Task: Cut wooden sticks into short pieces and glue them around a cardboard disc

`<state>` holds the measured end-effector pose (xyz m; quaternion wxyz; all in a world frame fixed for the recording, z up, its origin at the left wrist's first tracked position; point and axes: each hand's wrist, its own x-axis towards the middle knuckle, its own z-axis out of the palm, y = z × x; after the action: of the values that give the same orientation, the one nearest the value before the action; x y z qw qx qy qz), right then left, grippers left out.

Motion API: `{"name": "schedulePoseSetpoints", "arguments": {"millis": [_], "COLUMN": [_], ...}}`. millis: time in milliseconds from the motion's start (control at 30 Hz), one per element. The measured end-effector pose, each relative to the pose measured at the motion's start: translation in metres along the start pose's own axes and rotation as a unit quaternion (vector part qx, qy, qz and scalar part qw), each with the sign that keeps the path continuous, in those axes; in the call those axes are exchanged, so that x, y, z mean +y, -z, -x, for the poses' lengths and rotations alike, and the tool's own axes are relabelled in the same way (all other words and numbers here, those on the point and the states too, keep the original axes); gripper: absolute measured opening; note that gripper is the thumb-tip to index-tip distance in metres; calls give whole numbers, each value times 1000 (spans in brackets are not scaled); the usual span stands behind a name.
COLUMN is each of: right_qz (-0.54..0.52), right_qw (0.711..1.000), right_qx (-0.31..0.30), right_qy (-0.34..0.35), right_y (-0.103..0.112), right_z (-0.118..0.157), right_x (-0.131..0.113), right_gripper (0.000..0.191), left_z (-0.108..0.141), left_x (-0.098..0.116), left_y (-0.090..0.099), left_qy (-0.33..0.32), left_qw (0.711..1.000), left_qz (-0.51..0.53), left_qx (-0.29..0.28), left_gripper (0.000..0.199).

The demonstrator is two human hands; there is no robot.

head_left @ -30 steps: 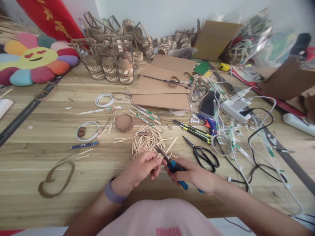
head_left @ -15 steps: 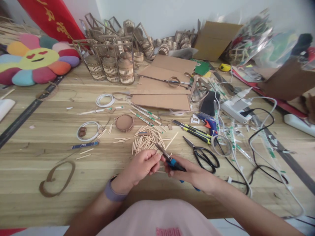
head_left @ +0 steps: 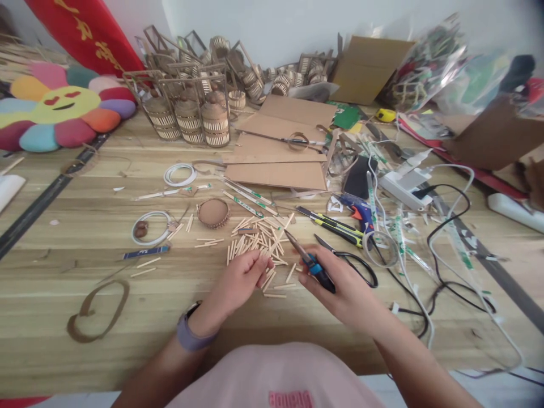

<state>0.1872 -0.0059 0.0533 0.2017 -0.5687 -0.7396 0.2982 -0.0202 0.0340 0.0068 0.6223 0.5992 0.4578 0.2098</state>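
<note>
My right hand (head_left: pixel 335 280) is wrapped round a pair of long-nose pliers (head_left: pixel 313 265) with blue-and-black handles, the jaws pointing up and left. My left hand (head_left: pixel 244 277) is closed in a pinch at the near edge of a pile of short wooden sticks (head_left: pixel 250 242). Whatever its fingertips hold is too small to make out against the pile. Some loose sticks lie between the two hands. Just beyond my right hand lie black-handled scissors (head_left: pixel 361 269), partly covered by it. Left of the pile sits a small round brown basket base (head_left: pixel 213 213).
Utility knives (head_left: pixel 331 225), a blue glue gun (head_left: pixel 361 212) and tangled cables (head_left: pixel 442 294) lie to the right. Cardboard sheets (head_left: pixel 276 174) lie farther back, beside small lidded baskets in frames (head_left: pixel 187 122). White coils (head_left: pixel 179 175) and a brown strip loop (head_left: pixel 121 306) are on the left.
My right hand has moved right with the pliers, away from my left hand, and now partly covers the scissors. My left hand has shifted slightly left. More loose sticks show between the hands.
</note>
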Motion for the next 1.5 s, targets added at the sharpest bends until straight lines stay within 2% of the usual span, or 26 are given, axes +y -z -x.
{"name": "schedulePoseSetpoints", "arguments": {"millis": [67,133,267,400,733,933,1000,1067,1133,1200,1300,1367,1500], "right_qz": [15,53,142,166,234,257,223,138,26,-77,-117,-98,-61], "right_qw": [996,992,987,984,970,962,970,986,997,996,992,995,997], "right_qx": [61,78,45,36,53,60,66,63,44,24,35,15,-22], "right_qy": [62,88,56,53,-41,-72,-75,-68,-59,-39,-30,-32,-41], "right_y": [-8,-16,-27,-31,-48,-56,-53,-43,-26,-7,11,11,-4], "right_z": [-7,-16,-28,-28,-28,-32,-34,-35,-35,-32,-27,-24,-23], "right_x": [3,9,18,19,3,-6,-4,3,11,18,18,11,-5], "right_gripper": [17,19,19,17,10,9,11,9,7,11,14,12,7], "left_z": [1,2,2,1,8,6,5,4,5,5,4,2,-1], "left_x": [0,1,2,2,4,7,7,6,7,7,6,6,5], "left_y": [-1,-4,-9,-14,-18,-24,-21,-15,-6,1,1,-3,-9], "left_qy": [-7,-10,-14,-23,1,33,28,2,-23,-18,34,60,76], "left_qw": [999,997,986,958,876,864,878,918,969,996,989,983,980], "left_qz": [-35,-61,-168,-284,-479,-500,-474,-393,-244,-61,109,151,174], "left_qx": [-29,-50,-9,37,53,48,58,55,12,-61,-97,-86,-64], "left_gripper": [39,35,32,29,27,28,26,26,30,37,47,51,55]}}
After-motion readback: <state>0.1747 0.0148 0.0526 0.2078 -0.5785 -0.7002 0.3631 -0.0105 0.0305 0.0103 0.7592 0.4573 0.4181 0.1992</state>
